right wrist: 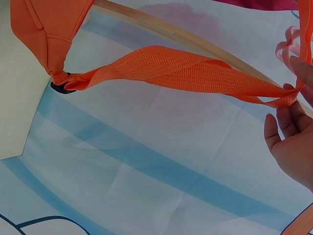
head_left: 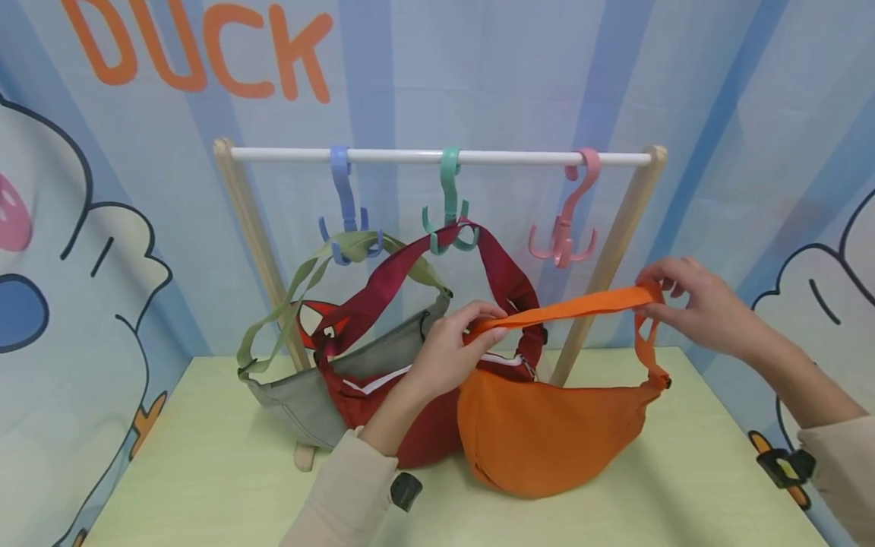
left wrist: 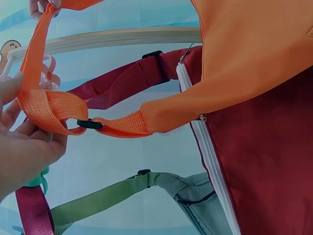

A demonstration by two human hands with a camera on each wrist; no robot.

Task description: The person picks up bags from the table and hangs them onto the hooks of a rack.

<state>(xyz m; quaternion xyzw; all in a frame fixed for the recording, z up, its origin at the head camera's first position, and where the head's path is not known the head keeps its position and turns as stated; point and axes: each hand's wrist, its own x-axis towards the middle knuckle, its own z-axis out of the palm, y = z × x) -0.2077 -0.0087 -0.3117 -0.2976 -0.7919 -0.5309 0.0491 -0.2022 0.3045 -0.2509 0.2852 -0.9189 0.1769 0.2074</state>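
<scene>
An orange crossbody bag (head_left: 554,429) hangs by its strap (head_left: 581,306) in front of a small rack. My left hand (head_left: 454,346) pinches the strap near one end, close to a black buckle (left wrist: 90,124). With its thumb and fingers my right hand (head_left: 697,304) holds the strap's other side, so the webbing stretches nearly level between both hands. Behind the left hand a dark red bag (head_left: 431,429) hangs from the green hook (head_left: 449,190). A grey-green bag (head_left: 301,406) hangs from the blue hook (head_left: 345,194). The pink hook (head_left: 569,213) has nothing on it.
A white rod (head_left: 513,158) with wooden legs (head_left: 611,258) carries the hooks. The rack stands on a pale yellow table (head_left: 178,471). Behind it hangs a blue striped cloth (head_left: 492,68) with cartoon figures and orange letters.
</scene>
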